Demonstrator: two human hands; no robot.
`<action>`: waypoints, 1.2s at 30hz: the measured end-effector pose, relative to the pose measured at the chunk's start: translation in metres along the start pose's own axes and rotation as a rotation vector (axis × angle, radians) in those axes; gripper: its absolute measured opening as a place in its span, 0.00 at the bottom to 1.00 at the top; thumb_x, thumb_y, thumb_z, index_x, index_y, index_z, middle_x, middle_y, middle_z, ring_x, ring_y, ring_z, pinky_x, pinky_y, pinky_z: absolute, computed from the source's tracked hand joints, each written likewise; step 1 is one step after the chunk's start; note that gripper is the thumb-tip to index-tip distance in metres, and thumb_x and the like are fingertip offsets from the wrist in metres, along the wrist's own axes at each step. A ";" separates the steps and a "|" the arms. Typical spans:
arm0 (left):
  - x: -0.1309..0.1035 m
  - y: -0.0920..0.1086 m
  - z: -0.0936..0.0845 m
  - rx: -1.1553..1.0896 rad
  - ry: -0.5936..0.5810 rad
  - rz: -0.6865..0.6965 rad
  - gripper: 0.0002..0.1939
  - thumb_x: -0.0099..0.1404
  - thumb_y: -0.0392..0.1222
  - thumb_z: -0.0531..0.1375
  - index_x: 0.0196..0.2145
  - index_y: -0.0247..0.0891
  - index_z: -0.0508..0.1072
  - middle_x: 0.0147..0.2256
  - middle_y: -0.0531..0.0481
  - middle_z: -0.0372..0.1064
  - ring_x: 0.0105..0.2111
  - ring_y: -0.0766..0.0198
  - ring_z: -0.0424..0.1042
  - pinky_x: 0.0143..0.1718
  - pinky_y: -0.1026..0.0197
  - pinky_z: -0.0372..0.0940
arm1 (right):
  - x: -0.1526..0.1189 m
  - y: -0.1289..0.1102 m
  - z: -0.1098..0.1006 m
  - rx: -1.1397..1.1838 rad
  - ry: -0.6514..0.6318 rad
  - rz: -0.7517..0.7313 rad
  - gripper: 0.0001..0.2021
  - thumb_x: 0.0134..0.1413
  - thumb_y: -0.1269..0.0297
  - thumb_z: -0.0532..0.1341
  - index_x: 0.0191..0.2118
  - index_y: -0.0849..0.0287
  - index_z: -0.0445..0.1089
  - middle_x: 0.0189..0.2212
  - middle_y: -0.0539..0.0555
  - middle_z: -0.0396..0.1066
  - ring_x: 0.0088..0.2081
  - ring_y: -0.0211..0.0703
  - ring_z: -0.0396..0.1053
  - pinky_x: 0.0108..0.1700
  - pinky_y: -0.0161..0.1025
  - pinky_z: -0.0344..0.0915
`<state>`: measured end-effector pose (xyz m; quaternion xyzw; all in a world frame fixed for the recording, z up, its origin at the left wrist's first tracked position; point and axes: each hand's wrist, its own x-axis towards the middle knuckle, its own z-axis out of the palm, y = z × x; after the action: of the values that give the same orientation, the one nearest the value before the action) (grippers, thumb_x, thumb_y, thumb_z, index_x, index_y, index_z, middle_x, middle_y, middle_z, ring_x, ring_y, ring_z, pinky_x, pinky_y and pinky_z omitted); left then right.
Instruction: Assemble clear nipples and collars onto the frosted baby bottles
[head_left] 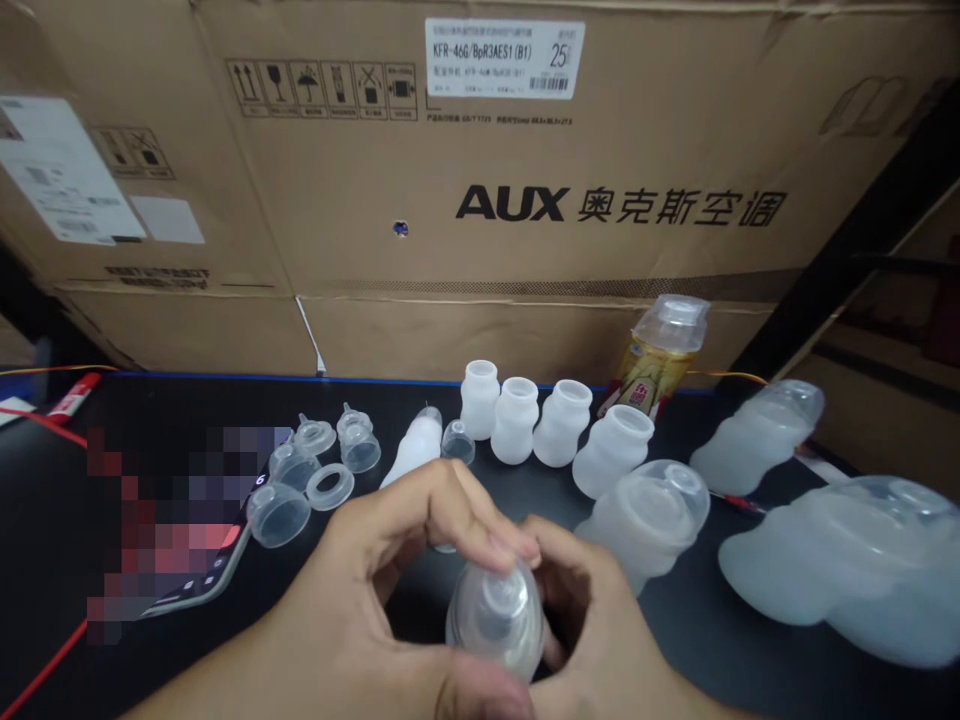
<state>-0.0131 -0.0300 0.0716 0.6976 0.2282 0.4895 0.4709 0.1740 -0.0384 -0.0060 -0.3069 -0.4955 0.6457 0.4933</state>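
At the bottom centre I hold a small baby bottle [496, 615] with a clear domed cap, its top tilted toward me. My left hand [364, 600] curls around it, fingertips on top of the cap and thumb at the near side. My right hand [611, 625] wraps the other side, its fingers partly hidden behind the bottle. Beyond my hands stand several frosted, open-necked bottle bodies [514, 420]. Left of them lie clear caps [278, 514], a ring [330, 487] and teats [314, 433]. A slim white bottle [416, 450] with a pointed tip leans behind my left fingers.
Capped bottles [652, 515] stand to the right, with larger blurred ones [862, 560] at the edge. A drink bottle [652, 365] is at the back. A phone [217, 560], a red cable [49, 670] and a red marker [73, 398] lie left. A large cardboard box [360, 180] blocks the rear.
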 end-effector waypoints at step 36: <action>0.002 -0.018 0.019 -0.004 0.040 0.077 0.25 0.53 0.44 0.82 0.47 0.54 0.83 0.44 0.53 0.77 0.43 0.61 0.79 0.48 0.60 0.73 | 0.006 0.020 0.003 -0.015 0.143 -0.172 0.33 0.20 0.65 0.84 0.31 0.52 0.63 0.25 0.42 0.64 0.26 0.35 0.56 0.24 0.28 0.57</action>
<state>0.0072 -0.0289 0.0553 0.6948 0.2098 0.5216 0.4485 0.1634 -0.0343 -0.0231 -0.3122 -0.4886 0.5737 0.5785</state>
